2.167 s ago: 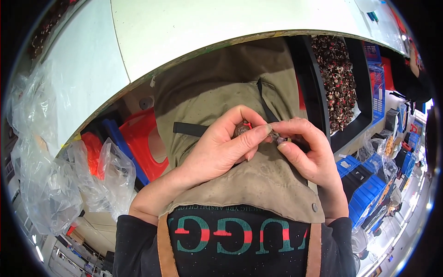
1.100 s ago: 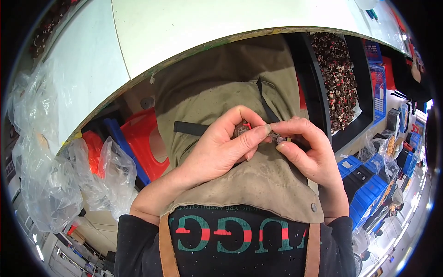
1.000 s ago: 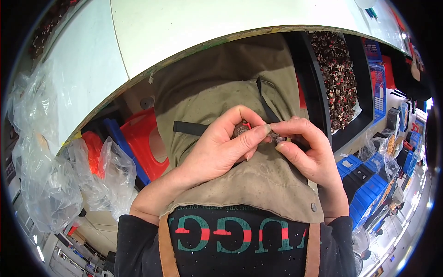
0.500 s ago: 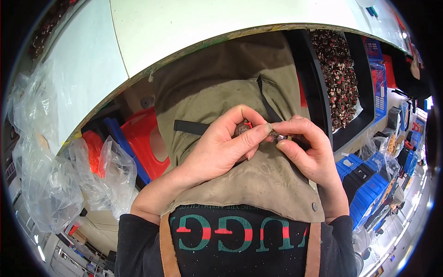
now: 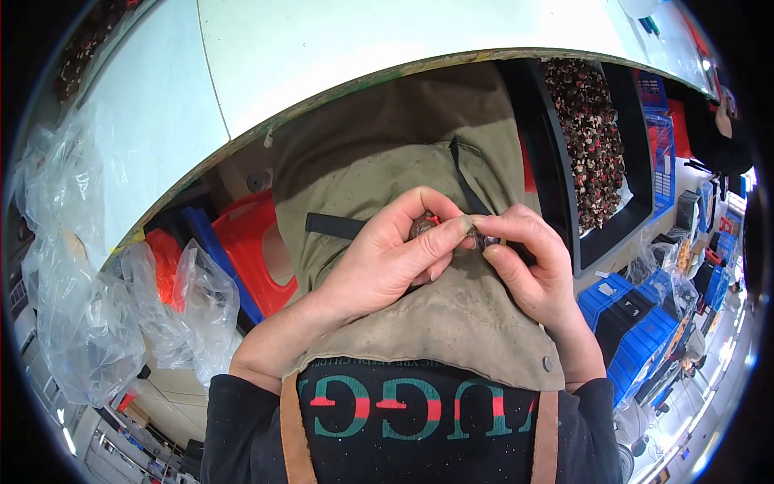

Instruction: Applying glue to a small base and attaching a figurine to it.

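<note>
Above my lap, my left hand [image 5: 391, 256] is closed around a small brown piece with a red bit [image 5: 422, 226]; most of it is hidden behind my fingers and thumb. Close against it, my right hand [image 5: 528, 256] pinches a small dark shiny part [image 5: 484, 239] between thumb and forefinger. The two hands nearly touch at the fingertips. Whether the dark part is joined to the brown piece, I cannot tell. Beneath both hands spreads a khaki apron [image 5: 387, 173] with black straps.
A pale worktable [image 5: 363, 40] curves across the far side. On the right, a black crate [image 5: 637, 161] holds many small brown, red and white pieces [image 5: 592, 145]. Blue crates [image 5: 629, 331] stand nearer. Clear plastic bags [image 5: 72, 290] hang at left, by a red stool [image 5: 250, 246].
Both hands keep nearly the same pose and hold. The right hand's fingers have shifted very slightly; the view itself has moved a little.
</note>
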`<state>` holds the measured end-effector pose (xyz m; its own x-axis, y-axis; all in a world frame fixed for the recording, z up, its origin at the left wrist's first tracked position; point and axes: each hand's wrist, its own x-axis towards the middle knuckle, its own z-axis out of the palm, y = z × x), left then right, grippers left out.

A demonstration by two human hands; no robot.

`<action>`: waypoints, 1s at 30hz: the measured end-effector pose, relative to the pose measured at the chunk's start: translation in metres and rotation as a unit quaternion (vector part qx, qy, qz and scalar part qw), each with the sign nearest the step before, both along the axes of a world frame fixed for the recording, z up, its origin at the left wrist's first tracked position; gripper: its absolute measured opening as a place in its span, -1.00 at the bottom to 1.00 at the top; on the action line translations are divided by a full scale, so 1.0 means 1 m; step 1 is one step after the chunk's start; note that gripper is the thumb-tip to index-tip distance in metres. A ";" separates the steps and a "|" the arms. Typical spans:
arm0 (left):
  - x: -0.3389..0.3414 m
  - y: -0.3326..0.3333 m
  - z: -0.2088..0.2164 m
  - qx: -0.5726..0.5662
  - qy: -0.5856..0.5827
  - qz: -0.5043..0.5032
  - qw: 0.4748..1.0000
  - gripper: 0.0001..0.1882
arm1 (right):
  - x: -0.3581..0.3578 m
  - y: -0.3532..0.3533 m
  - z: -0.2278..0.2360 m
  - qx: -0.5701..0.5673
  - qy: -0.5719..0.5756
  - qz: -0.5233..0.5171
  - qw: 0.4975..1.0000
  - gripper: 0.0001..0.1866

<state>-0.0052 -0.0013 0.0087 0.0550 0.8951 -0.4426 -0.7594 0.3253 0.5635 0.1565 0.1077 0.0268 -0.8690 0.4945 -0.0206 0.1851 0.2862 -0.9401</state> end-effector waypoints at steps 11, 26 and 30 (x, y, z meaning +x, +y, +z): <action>-0.003 -0.002 0.003 -0.023 -0.027 0.003 0.999 -0.86 | -0.006 -0.007 0.011 -0.174 -0.051 -0.089 0.979 -0.69; -0.001 -0.003 0.000 0.004 -0.006 0.016 1.000 -0.87 | -0.006 -0.001 0.015 -0.116 -0.053 -0.010 0.992 -0.66; -0.001 -0.003 0.001 0.014 0.012 0.026 0.999 -0.87 | -0.007 0.002 0.016 -0.099 -0.056 -0.008 0.993 -0.66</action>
<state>-0.0063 -0.0041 0.0098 -0.0030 0.9085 -0.4178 -0.7608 0.2691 0.5906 0.1496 0.1093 0.0428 -0.8476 0.4848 -0.2156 0.2957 0.0942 -0.9506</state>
